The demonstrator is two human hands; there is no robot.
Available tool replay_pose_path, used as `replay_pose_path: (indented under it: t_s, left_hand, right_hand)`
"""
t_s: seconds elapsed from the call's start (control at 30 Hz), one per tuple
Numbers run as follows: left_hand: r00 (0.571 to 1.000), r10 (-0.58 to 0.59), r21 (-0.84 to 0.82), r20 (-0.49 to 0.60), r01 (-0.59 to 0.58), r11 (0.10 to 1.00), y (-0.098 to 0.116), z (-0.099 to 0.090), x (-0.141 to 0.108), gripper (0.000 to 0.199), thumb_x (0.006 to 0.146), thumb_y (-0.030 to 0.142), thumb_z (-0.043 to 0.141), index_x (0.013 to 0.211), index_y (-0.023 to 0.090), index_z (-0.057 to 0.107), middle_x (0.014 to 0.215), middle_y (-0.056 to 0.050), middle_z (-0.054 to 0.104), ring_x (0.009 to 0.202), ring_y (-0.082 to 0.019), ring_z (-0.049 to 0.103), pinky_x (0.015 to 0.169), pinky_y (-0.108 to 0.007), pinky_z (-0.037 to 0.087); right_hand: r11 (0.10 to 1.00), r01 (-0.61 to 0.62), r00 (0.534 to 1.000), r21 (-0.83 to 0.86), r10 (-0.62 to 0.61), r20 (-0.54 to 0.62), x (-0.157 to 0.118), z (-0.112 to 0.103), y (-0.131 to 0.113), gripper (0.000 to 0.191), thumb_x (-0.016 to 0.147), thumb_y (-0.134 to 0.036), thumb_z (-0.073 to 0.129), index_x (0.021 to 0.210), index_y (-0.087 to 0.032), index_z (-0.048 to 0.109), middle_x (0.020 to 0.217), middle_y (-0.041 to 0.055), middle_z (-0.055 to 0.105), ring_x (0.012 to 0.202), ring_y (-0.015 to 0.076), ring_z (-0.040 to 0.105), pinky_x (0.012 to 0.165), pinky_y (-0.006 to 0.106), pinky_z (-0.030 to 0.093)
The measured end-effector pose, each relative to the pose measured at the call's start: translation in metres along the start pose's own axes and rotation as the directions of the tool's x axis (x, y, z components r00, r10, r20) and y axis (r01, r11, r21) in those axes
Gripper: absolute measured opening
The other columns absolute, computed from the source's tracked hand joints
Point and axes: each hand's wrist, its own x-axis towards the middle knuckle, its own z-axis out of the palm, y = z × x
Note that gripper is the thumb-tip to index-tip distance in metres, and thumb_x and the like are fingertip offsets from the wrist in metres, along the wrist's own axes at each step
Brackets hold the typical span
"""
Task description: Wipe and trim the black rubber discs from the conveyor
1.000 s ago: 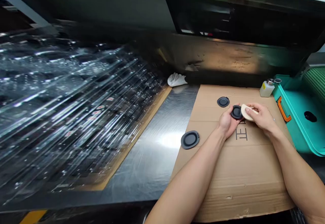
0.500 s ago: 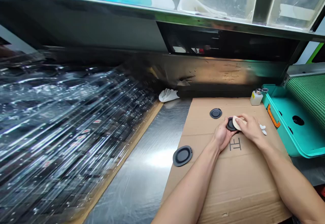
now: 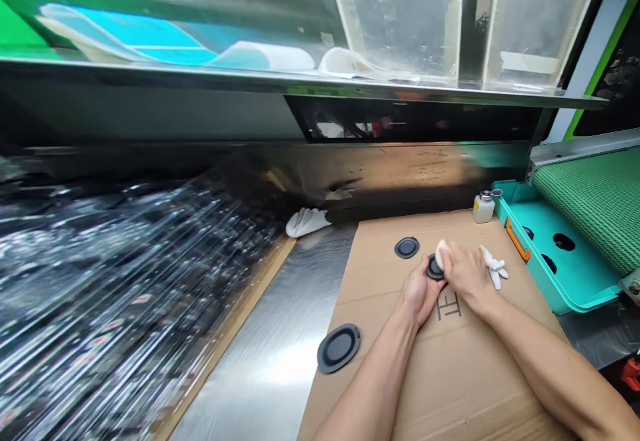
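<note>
My left hand point(image 3: 420, 291) is closed on the edge of a small black oval disc point(image 3: 434, 268), held above the cardboard. A pale cream pad point(image 3: 442, 252), its kind unclear, is pinched in my right hand point(image 3: 466, 271) and lies against the disc's right side; those fingers are slightly smeared by motion. Two more black oval discs rest on the cardboard sheet point(image 3: 470, 374): one disc point(image 3: 407, 247) lies beyond my left hand, and a larger-looking disc point(image 3: 339, 348) lies at the sheet's left edge. Just right of my right hand is a crumpled white cloth or glove point(image 3: 494, 267).
A white bottle with a metal top point(image 3: 483, 207) stands at the sheet's far right corner. Beside it, a teal bin point(image 3: 575, 297) holds several black pieces under a green mesh belt point(image 3: 595, 194). Clear plastic trays point(image 3: 125, 307) fill the left; a white glove point(image 3: 307, 222) lies near them.
The whole view has tilted up and shifted right. My right hand has moved the cream pad over the disc, and the pad now appears tilted more upright. My left hand keeps its hold.
</note>
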Motion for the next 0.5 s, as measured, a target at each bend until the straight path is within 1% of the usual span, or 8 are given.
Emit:
replay_pose_path:
  t_s: [0.07, 0.1, 0.17, 0.23, 0.33, 0.4, 0.43, 0.5]
  left_hand:
    - [1.000, -0.028, -0.008, 0.007, 0.028, 1.000, 0.002, 0.000, 0.000, 0.036, 0.101, 0.029, 0.039, 0.102, 0.008, 0.068, 0.108, -0.017, 0.073, 0.106, -0.025, 0.069, 0.095, -0.038, 0.057]
    - [1.000, -0.020, -0.010, -0.003, 0.020, 1.000, 0.004, -0.001, 0.000, 0.035, 0.101, 0.029, 0.040, 0.101, 0.009, 0.068, 0.107, -0.017, 0.073, 0.106, -0.025, 0.069, 0.094, -0.037, 0.057]
    - [0.998, 0.048, 0.001, -0.047, -0.048, 0.999, 0.008, -0.002, -0.001, 0.033, 0.101, 0.027, 0.040, 0.101, 0.009, 0.067, 0.107, -0.016, 0.073, 0.104, -0.024, 0.070, 0.091, -0.036, 0.058]
    - [0.988, 0.125, 0.021, -0.089, -0.123, 0.992, 0.015, -0.004, -0.001, 0.031, 0.101, 0.027, 0.041, 0.103, 0.010, 0.066, 0.107, -0.016, 0.072, 0.101, -0.023, 0.071, 0.086, -0.036, 0.060]
    - [0.986, 0.141, 0.029, -0.085, -0.139, 0.990, 0.025, -0.007, -0.003, 0.029, 0.101, 0.030, 0.042, 0.112, 0.013, 0.063, 0.108, -0.017, 0.071, 0.095, -0.024, 0.072, 0.079, -0.036, 0.060]
    - [0.988, 0.138, 0.019, -0.063, -0.137, 0.990, 0.030, -0.008, -0.005, 0.027, 0.100, 0.030, 0.044, 0.116, 0.018, 0.061, 0.109, -0.015, 0.070, 0.091, -0.024, 0.072, 0.075, -0.036, 0.059]
    - [0.990, 0.132, 0.008, -0.052, -0.132, 0.991, 0.031, -0.008, -0.006, 0.026, 0.099, 0.031, 0.045, 0.118, 0.020, 0.060, 0.109, -0.014, 0.069, 0.090, -0.024, 0.072, 0.072, -0.035, 0.058]
    - [0.994, 0.107, -0.029, -0.037, -0.108, 0.994, 0.034, -0.007, -0.007, 0.026, 0.099, 0.033, 0.043, 0.117, 0.022, 0.059, 0.109, -0.013, 0.068, 0.088, -0.024, 0.072, 0.066, -0.034, 0.056]
  right_hand:
    - [0.998, 0.051, 0.999, 0.023, -0.051, 0.006, -0.002, 0.004, 0.000, 0.034, 0.102, -0.042, 0.038, 0.127, -0.028, 0.057, 0.102, 0.0073, 0.073, 0.084, 0.0234, 0.068, 0.069, 0.029, 0.040]
    - [0.998, 0.063, 0.998, 0.031, -0.063, 0.005, -0.002, 0.005, 0.001, 0.033, 0.102, -0.043, 0.038, 0.127, -0.029, 0.056, 0.102, 0.0060, 0.073, 0.083, 0.0226, 0.068, 0.068, 0.029, 0.040]
    - [0.999, 0.031, 0.999, 0.028, -0.031, -0.014, 0.001, 0.004, 0.008, 0.031, 0.103, -0.043, 0.038, 0.123, -0.030, 0.058, 0.099, 0.0041, 0.074, 0.081, 0.0210, 0.067, 0.068, 0.028, 0.039]
    - [1.000, -0.005, 0.998, 0.001, 0.005, -0.059, 0.006, -0.002, 0.019, 0.030, 0.103, -0.044, 0.037, 0.115, -0.029, 0.061, 0.097, 0.0043, 0.073, 0.084, 0.0209, 0.066, 0.071, 0.028, 0.040]
    - [0.994, -0.061, 0.984, -0.096, 0.044, -0.171, 0.013, -0.020, 0.037, 0.035, 0.103, -0.044, 0.037, 0.103, -0.023, 0.065, 0.101, 0.0103, 0.070, 0.099, 0.0249, 0.062, 0.081, 0.034, 0.042]
    - [0.971, -0.156, 0.966, -0.181, 0.112, -0.231, 0.015, -0.033, 0.051, 0.034, 0.102, -0.039, 0.040, 0.100, -0.019, 0.066, 0.106, 0.0164, 0.067, 0.106, 0.0298, 0.059, 0.084, 0.039, 0.042]
    - [0.957, -0.202, 0.961, -0.209, 0.153, -0.230, 0.016, -0.037, 0.058, 0.031, 0.100, -0.037, 0.043, 0.100, -0.017, 0.066, 0.108, 0.0188, 0.066, 0.106, 0.0319, 0.059, 0.083, 0.040, 0.043]
    - [0.941, -0.246, 0.967, -0.232, 0.222, -0.126, 0.018, -0.043, 0.074, 0.026, 0.095, -0.034, 0.049, 0.098, -0.015, 0.067, 0.107, 0.0205, 0.067, 0.102, 0.0335, 0.061, 0.078, 0.040, 0.044]
